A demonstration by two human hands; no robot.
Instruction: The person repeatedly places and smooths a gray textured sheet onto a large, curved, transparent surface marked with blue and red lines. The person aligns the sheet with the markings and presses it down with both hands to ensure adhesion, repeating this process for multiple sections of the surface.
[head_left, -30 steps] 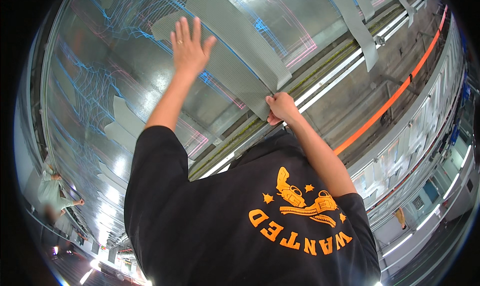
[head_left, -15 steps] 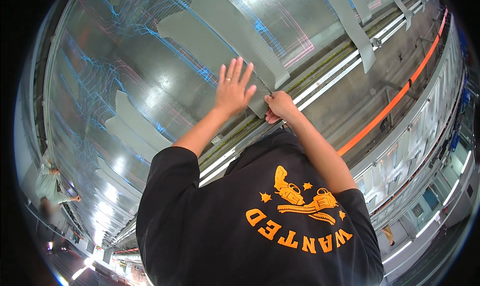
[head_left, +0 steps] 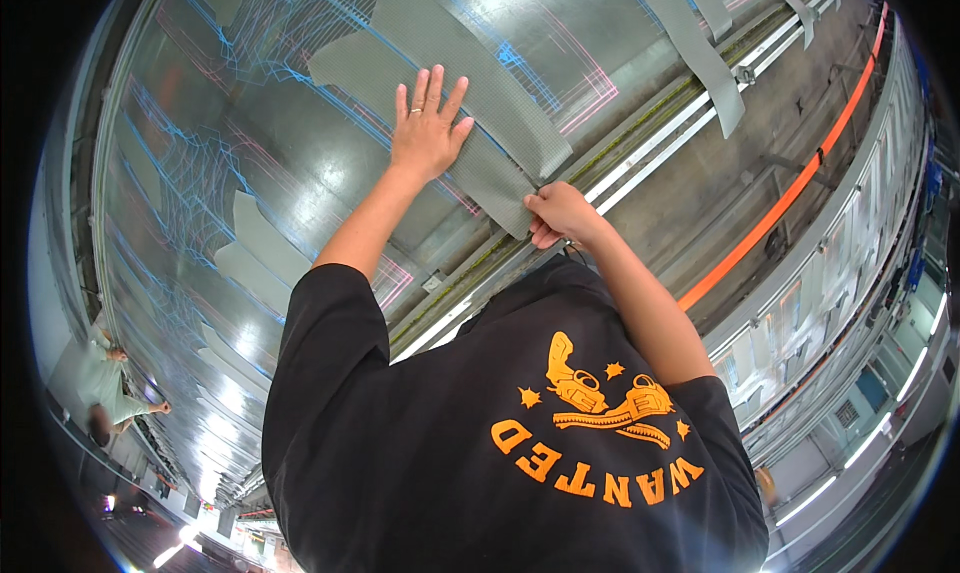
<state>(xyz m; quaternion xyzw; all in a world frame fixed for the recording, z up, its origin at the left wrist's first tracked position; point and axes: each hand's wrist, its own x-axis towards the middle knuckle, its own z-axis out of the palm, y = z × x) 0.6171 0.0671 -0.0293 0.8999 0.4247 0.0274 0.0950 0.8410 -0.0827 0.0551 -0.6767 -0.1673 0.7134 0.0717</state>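
Note:
My left hand (head_left: 428, 133) lies flat, fingers stretched and spread, on a long grey fabric-like sheet piece (head_left: 492, 185) with a fine grid texture. A ring shows on one of its fingers. At the near end of that piece, by the table's edge, my right hand (head_left: 560, 216) is closed and pinches its corner; the fingertips are partly hidden. A second grey piece (head_left: 500, 88) lies alongside, just to the right. Both rest on a shiny metal table (head_left: 335, 178) crossed by blue and pink lines.
More grey strips (head_left: 690, 48) hang over the table's edge at upper right; other cut pieces (head_left: 262, 258) lie at left. Metal rails (head_left: 640, 173) run along the near edge. An orange band (head_left: 780, 238) stretches beyond, at right. Another person (head_left: 115, 383) stands at far left.
My left hand has slid up and left along the grey piece, away from my right hand. The right hand stays at the corner, nearly still.

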